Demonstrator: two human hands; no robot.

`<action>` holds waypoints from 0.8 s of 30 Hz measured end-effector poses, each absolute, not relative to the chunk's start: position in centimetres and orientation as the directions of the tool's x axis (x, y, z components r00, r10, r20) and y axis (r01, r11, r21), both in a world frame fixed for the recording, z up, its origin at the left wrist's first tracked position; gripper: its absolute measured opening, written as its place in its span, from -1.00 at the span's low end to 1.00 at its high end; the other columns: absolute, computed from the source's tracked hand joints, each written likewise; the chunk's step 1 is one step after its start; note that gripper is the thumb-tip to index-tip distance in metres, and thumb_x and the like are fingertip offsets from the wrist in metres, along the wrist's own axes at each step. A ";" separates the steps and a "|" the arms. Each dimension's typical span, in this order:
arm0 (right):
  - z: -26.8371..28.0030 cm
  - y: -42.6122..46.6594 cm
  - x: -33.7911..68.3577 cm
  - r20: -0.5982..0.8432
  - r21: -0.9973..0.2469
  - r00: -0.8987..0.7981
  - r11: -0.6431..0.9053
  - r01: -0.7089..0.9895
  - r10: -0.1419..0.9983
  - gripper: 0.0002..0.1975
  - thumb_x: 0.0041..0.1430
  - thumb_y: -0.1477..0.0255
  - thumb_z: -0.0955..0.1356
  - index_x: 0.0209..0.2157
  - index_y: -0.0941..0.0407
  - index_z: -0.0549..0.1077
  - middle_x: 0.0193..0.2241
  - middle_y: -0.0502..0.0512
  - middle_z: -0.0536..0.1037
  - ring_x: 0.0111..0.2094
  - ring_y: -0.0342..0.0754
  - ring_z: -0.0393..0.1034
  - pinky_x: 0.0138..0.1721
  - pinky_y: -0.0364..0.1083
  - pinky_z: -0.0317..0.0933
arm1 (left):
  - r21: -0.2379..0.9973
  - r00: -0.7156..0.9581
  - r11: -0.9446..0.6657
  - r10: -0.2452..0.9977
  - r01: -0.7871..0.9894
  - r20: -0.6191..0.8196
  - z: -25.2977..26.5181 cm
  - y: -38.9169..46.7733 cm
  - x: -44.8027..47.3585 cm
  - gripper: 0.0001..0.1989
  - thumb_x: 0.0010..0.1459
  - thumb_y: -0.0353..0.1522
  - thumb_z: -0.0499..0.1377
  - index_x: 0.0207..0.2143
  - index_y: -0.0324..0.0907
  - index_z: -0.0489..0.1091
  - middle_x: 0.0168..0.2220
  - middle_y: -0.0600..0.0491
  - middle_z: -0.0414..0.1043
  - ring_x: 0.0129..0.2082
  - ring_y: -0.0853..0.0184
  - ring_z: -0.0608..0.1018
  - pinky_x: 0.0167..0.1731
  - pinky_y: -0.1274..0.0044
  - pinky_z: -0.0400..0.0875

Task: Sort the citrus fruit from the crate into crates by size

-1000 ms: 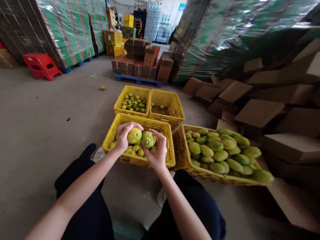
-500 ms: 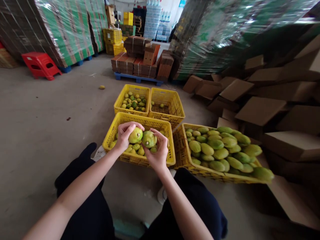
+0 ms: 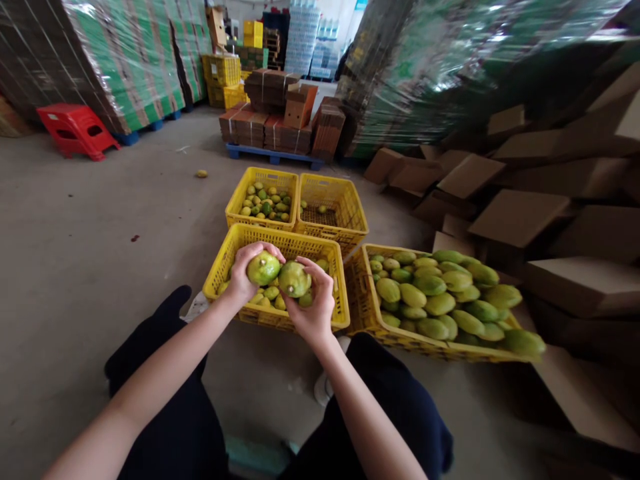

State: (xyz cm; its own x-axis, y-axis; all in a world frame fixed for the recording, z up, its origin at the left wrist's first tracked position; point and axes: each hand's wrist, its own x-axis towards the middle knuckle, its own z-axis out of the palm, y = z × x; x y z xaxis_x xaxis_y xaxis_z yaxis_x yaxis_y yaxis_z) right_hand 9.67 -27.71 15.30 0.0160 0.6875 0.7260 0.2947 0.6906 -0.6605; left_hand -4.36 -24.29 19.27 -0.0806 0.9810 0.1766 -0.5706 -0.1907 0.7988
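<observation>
My left hand (image 3: 245, 272) is closed round a green-yellow papaya (image 3: 264, 268), its stem end facing me. Fingers of my right hand (image 3: 319, 297) wrap a second papaya (image 3: 294, 279), more mottled, at nearly the same height. The two fruits are side by side, almost touching. Both are held over the near yellow crate (image 3: 220, 270), where several papayas (image 3: 270, 293) lie at the bottom, partly hidden by my hands. To the right, a yellow crate (image 3: 357, 287) is heaped with larger-looking papayas (image 3: 430, 285).
Behind the near crate stand a yellow crate (image 3: 233, 210) of smaller fruit and another (image 3: 357, 217) with a few fruits. Open cardboard boxes (image 3: 520, 217) pile up at right. A red stool (image 3: 77, 130), a loose fruit (image 3: 201, 174) and a pallet of cartons (image 3: 273, 153) are farther off.
The papaya in my left hand has turned and shifted slightly left, showing more of its green side. My right hand keeps its grip. The whole view has moved a little.
</observation>
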 end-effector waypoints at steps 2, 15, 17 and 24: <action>15.6 -27.9 9.7 0.742 -0.641 0.000 0.709 0.294 0.671 -0.42 0.07 0.60 0.44 0.08 -0.05 0.23 0.10 0.21 0.50 0.12 0.11 0.47 0.08 0.18 0.41 | 0.783 -0.045 -0.128 0.991 -0.609 0.128 19.6 -24.3 -4.4 -0.68 0.10 -0.16 0.17 -0.58 -0.17 0.43 -0.55 0.02 0.41 -0.46 0.30 0.53 -0.31 0.45 0.46; 15.1 -27.6 9.3 0.700 -0.693 0.090 0.643 0.327 0.709 -0.45 0.08 0.47 0.50 0.05 -0.04 0.27 0.04 0.20 0.54 0.05 0.12 0.52 0.02 0.16 0.46 | 0.644 -0.002 0.136 0.978 -0.753 -0.210 20.3 -23.4 -4.6 -0.90 -0.08 -0.36 0.25 -0.46 -0.17 0.40 -0.52 0.15 0.45 -0.48 0.39 0.57 -0.39 0.54 0.50; 15.1 -27.5 9.2 0.694 -0.699 0.092 0.639 0.321 0.714 -0.45 0.08 0.46 0.50 0.05 -0.04 0.27 0.04 0.20 0.54 0.06 0.12 0.51 0.03 0.16 0.45 | 0.636 -0.014 0.144 0.971 -0.758 -0.238 20.1 -23.3 -4.6 -0.91 -0.07 -0.37 0.25 -0.48 -0.17 0.38 -0.51 0.14 0.45 -0.48 0.39 0.57 -0.38 0.54 0.50; 15.0 -27.4 9.2 0.652 -0.739 0.097 0.602 0.303 0.752 -0.44 0.06 0.41 0.53 0.05 -0.03 0.29 0.04 0.20 0.56 0.05 0.12 0.52 0.03 0.15 0.45 | 0.550 -0.028 0.165 0.945 -0.819 -0.326 20.0 -23.1 -4.3 -0.93 -0.07 -0.42 0.23 -0.53 -0.17 0.37 -0.52 0.12 0.47 -0.51 0.41 0.55 -0.34 0.55 0.51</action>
State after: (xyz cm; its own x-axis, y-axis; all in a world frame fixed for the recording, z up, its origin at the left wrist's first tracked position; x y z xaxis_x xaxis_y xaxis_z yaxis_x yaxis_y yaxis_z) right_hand 9.19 -27.43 14.97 0.0971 0.7518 0.6522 0.3031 0.6018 -0.7389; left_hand -4.32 -23.13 20.01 -0.0281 0.9451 -0.3256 -0.8190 0.1650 0.5496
